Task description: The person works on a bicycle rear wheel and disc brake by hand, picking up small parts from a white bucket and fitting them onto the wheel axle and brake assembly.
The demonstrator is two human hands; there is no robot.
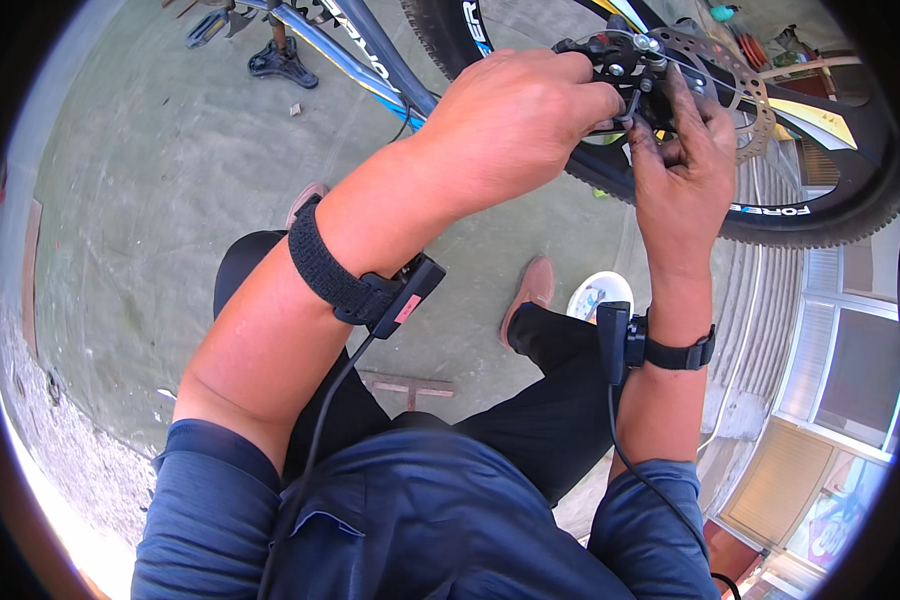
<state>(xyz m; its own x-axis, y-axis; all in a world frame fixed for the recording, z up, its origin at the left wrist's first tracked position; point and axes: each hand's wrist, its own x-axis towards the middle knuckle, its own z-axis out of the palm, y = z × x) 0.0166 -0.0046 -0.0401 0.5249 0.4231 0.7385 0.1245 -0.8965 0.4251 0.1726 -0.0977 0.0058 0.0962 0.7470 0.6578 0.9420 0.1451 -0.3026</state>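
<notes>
Both hands work the brake caliper (620,62) beside the disc rotor (715,70): left hand (515,115) clamped on it, right hand (682,150) fingers pinching underneath.

A black bike pedal (282,62) sits on the grey concrete floor (150,200) at upper left. Two crossed wooden strips (408,386) lie lower down. A round white container (596,293) rests beside grey corrugated sheeting (760,290).

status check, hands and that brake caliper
Left hand closed over brake caliper. Right hand fingers up at caliper beside disc rotor. Left hand hides the grip; nothing else in the way.
</notes>
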